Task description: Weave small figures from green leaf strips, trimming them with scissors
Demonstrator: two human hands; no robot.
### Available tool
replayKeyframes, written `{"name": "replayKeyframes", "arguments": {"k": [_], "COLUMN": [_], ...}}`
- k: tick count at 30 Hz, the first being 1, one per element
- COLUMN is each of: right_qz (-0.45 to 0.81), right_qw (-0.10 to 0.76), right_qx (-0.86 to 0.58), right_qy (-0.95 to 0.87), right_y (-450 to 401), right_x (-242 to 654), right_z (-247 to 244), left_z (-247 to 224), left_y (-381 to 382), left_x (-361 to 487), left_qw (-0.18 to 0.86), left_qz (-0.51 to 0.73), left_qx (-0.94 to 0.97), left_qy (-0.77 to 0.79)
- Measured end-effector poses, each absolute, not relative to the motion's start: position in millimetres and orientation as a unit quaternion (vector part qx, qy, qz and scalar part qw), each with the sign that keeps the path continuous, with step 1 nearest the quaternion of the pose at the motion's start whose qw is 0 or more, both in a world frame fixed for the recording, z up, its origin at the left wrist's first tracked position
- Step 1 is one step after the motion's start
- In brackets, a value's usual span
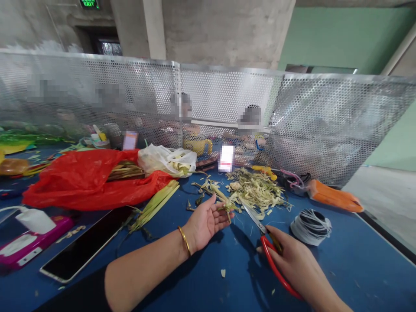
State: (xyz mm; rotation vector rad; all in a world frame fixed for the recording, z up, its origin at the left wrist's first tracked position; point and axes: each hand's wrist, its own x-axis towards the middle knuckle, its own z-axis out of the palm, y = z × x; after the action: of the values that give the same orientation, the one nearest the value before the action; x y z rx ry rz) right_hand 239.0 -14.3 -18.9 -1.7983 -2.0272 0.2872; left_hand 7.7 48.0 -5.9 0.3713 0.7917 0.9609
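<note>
My left hand (208, 221), palm up with a gold bangle at the wrist, holds a small pale green-yellow piece of twisted dried leaf (229, 206) at its fingertips; how the fingers grip it is partly hidden. In my right hand (292, 255) are scissors (271, 264) with red handles. Their blades point up and left, close to the leaf piece but apart from it. Just beyond both hands lies a heap of dry leaf scraps (258, 190). A bundle of long pale green leaf strips (156, 206) rests left of my left hand.
On the blue table (201, 286) a red plastic bag (74, 177), a white bag (162, 156), a dark phone (87, 247) and a pink power strip (35, 242) are at left. Right are a cord spool (311, 227) and an orange packet (334, 196). A perforated metal screen (224, 91) stands behind.
</note>
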Motion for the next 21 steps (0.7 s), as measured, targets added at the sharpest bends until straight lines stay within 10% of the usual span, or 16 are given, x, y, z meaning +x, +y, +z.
{"name": "replayKeyframes", "arguments": {"k": [12, 21], "right_qz": [0.221, 0.251], "right_qw": [0.518, 0.524], "right_qx": [-0.597, -0.579], "right_qy": [-0.571, -0.573], "right_y": [-17, -14], "right_x": [240, 243], "right_z": [-7, -4], "left_z": [22, 4], "left_y": [52, 110], "left_x": [63, 67], "left_qw": [0.805, 0.689], "left_qz": [0.243, 0.203], "left_qx": [0.335, 0.545], "left_qy": [0.425, 0.432]}}
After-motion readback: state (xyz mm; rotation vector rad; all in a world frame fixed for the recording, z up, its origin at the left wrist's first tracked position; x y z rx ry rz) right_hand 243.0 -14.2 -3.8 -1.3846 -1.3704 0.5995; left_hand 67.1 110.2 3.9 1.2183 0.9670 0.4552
